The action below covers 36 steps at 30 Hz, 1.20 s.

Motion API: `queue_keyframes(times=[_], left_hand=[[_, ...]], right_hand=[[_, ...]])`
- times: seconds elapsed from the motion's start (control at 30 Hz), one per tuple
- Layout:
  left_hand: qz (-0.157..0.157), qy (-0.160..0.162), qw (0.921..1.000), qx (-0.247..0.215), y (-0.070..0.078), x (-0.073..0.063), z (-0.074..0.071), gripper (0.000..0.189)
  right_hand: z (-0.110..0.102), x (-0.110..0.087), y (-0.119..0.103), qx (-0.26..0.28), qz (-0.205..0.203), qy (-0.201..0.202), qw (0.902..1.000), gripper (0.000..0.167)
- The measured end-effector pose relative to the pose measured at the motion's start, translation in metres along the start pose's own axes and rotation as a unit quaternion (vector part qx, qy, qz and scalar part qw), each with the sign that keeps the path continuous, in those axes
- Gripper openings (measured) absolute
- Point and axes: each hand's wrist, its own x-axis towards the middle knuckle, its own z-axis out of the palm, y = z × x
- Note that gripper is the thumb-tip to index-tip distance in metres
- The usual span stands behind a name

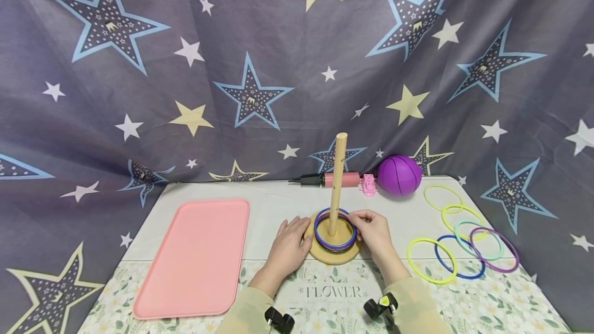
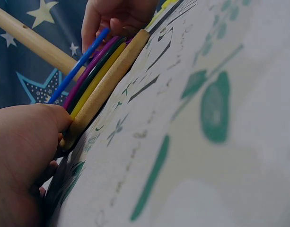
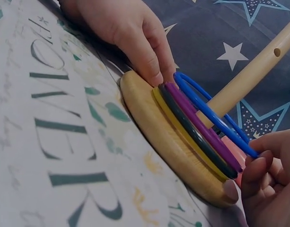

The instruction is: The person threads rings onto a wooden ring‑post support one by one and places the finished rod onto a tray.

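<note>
A wooden peg (image 1: 339, 184) rises from a round wooden base (image 1: 333, 258). My left hand (image 1: 291, 244) rests at the base's left edge, its thumb on the rim in the left wrist view. With thumb and fingertips, my right hand (image 1: 375, 231) pinches the right side of a blue ring (image 3: 206, 111) that encircles the peg. This ring sits tilted, its gripped side raised above the stack. Under it, around the same peg, lie a purple ring (image 3: 181, 101), a dark green ring (image 3: 192, 130) and a yellow ring (image 2: 98, 79).
Several loose rings, among them a yellow ring (image 1: 409, 259) and a purple ring (image 1: 516, 256), lie on the right. At left is a pink tray (image 1: 195, 256). Along the back are a hand pump (image 1: 345, 179), a small pink object (image 1: 368, 184) and a purple ball (image 1: 399, 175).
</note>
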Motion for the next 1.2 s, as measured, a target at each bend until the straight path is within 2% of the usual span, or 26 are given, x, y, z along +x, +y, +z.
queue_keyframes(times=[0.87,1.2], left_hand=[[0.001,0.000,1.0000,-0.002,0.0002,-0.0002,0.0000,0.050],[0.000,0.000,1.0000,-0.003,0.0003,-0.0001,-0.0004,0.051]], right_hand=[[-0.0016,0.0035,0.0030,-0.065,0.007,-0.010,0.9978,0.014],[-0.0043,0.0044,0.0022,-0.062,0.010,-0.020,0.9978,0.017]])
